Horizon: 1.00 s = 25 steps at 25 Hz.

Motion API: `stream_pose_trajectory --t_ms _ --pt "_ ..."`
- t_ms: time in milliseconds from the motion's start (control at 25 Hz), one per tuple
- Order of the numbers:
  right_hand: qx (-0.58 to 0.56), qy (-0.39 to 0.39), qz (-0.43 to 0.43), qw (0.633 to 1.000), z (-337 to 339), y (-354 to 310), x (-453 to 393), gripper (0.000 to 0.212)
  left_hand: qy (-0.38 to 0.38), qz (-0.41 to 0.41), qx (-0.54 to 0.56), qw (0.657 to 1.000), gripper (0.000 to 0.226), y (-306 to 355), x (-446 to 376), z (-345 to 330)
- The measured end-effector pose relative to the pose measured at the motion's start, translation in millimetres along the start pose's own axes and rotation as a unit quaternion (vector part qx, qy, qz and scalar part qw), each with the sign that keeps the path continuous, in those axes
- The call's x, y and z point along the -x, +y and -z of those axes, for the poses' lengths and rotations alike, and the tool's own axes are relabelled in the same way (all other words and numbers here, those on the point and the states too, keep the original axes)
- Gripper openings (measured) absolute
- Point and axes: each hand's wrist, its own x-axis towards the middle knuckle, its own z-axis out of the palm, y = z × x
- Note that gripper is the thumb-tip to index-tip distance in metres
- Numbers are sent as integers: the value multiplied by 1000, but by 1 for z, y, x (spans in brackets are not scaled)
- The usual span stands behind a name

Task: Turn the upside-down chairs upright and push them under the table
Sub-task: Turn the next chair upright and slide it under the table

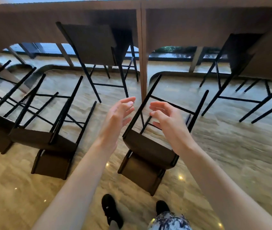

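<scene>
Both grips released: left hand [118, 113] and right hand [166, 117] flank the overturned chair [148, 146]; I should seize its legs firmly before righting.

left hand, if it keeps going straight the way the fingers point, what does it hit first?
Likely the near black leg of the upside-down chair in front. The left hand is open, fingertips aimed up and right, just short of that leg. Depth is unclear from one view; it might pass in front.

Likely a café or canteen dining hall — long wooden tables [142, 47] in a row, many matching dark chairs [147, 151] with thin black legs, polished stone-look floor [231, 155], big windows [49, 47] beyond.
</scene>
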Motion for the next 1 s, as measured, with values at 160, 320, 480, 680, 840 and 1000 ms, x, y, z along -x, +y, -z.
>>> stream_pose_trajectory --t_ms 160,320,480,680,840,1000 --pt "7 84 -2 996 -43 11 -4 31 -58 -2 9 998 46 -17 -27 46" --pt "-5 181 -38 983 -86 30 -1 29 -116 39 -4 993 57 -43 -55 87" --pt "-29 251 -52 966 -106 53 0 26 -153 56 -5 987 60 -76 -76 100" --pt "-32 273 -88 958 -111 90 -19 25 -168 81 19 982 52 -117 -97 91" --pt "-35 281 -96 954 -102 120 -34 24 -175 79 29 981 49 -146 -108 76" --pt "-46 286 -113 950 -93 168 -38 24 -166 95 43 981 49 -189 -120 66"
